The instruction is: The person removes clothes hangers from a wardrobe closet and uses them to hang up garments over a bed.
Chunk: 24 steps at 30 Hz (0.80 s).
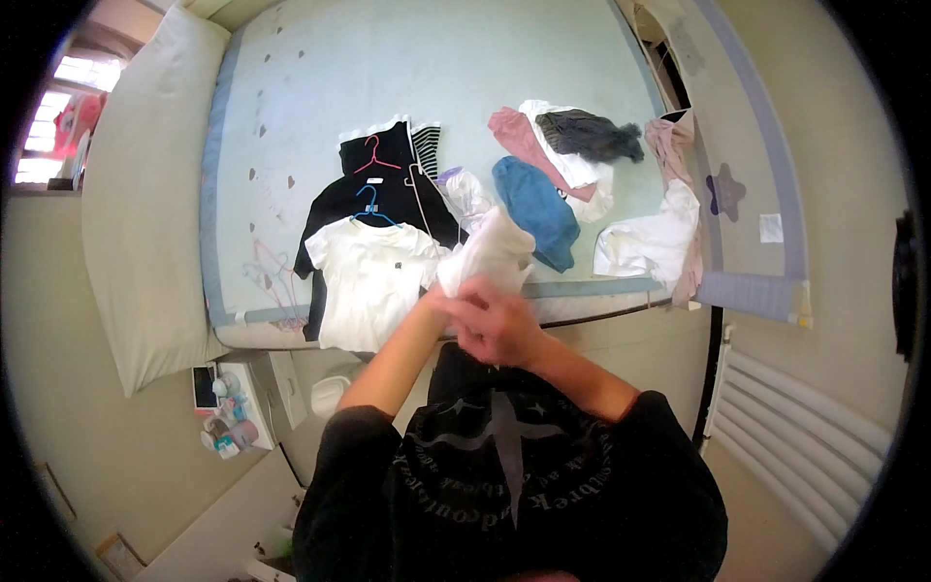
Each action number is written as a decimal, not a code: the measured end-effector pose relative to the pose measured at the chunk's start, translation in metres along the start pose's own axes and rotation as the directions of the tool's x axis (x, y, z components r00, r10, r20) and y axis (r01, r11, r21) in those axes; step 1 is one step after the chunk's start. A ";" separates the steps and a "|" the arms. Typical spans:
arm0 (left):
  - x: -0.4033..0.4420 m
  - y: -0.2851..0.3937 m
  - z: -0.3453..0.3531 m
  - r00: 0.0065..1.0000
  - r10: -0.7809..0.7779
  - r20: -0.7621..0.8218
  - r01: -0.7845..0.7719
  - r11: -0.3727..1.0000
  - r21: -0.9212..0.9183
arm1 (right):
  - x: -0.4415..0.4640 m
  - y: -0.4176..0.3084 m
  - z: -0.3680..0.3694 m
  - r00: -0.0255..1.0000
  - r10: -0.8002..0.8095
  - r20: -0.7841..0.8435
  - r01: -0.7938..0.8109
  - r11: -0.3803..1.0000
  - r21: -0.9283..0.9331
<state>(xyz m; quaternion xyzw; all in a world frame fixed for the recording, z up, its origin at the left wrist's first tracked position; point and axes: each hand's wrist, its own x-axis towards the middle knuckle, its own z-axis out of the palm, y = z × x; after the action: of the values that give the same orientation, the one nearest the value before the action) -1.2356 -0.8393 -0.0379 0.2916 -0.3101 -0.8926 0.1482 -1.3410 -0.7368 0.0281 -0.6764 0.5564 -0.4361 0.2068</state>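
Note:
A white garment is bunched up in front of me at the bed's near edge. My left hand reaches into or behind this cloth, so its fingers are hidden. At the garment's lower edge, the fingers of my right hand are bent and closed on the fabric, a little smeared by motion, close to my left wrist. Just left lies a white T-shirt with a blue hanger at its neck. Behind it are a black top and a red hanger.
On the bed, blue shorts and a pile with a dark grey garment lie to the right. White clothing is by the right edge. Several hangers lie left. A cluttered bedside cabinet stands lower left; a radiator is right.

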 end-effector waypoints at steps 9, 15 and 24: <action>-0.006 0.039 -0.004 0.987 0.136 0.081 -0.112 0.962 -0.249 | -0.008 0.062 -0.038 0.907 0.160 -0.390 -0.148 0.987 0.061; -0.019 0.040 -0.008 0.974 0.189 0.128 -0.127 0.916 -0.380 | -0.014 0.081 -0.010 0.874 0.486 0.034 -0.338 0.554 0.761; -0.022 0.033 -0.017 0.972 0.231 0.053 -0.211 0.946 -0.245 | 0.001 0.072 0.018 0.917 0.399 0.023 -0.363 0.808 0.463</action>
<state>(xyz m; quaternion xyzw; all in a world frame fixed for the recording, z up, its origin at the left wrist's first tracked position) -1.2054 -0.8627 -0.0188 0.1986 -0.2378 -0.9121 0.2684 -1.3679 -0.7625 -0.0362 -0.4657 0.5692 -0.5296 0.4226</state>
